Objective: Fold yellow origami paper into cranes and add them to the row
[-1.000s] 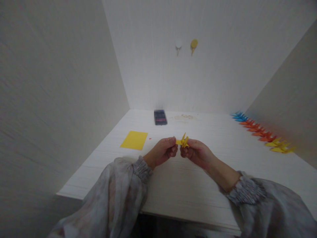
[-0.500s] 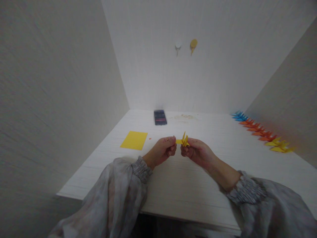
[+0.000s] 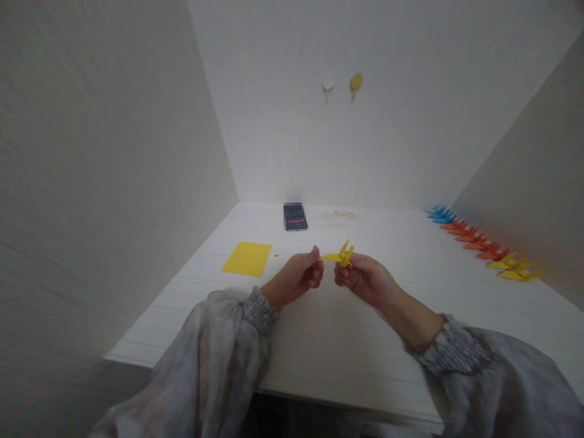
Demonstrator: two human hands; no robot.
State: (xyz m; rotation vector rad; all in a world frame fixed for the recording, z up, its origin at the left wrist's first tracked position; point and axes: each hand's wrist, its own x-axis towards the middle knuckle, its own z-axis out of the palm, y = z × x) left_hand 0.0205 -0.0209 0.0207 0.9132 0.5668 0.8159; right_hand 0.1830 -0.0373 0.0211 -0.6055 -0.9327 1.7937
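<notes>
A yellow paper crane (image 3: 343, 255) is held up over the white table between my two hands. My right hand (image 3: 365, 277) is closed on its right side, thumb on top and fingers curled below, which hides part of the folds. One wing stretches left to a point, and my left hand (image 3: 303, 271) is closed at that tip between thumb and curled fingers. To the left of my hands a flat square of yellow paper (image 3: 247, 258) lies on the table.
Along the right wall stands a row of folded paper cranes: blue (image 3: 441, 213), orange-red (image 3: 474, 238) and yellow (image 3: 515, 266). A dark phone (image 3: 295, 217) lies near the back wall. Two hooks, one white (image 3: 327, 84) and one yellow (image 3: 356, 81), are on that wall.
The wing at my left hand now shows longer and curves to a point. My left hand has shifted slightly left with its thumb raised; the crane's body has turned a little in my right hand.
</notes>
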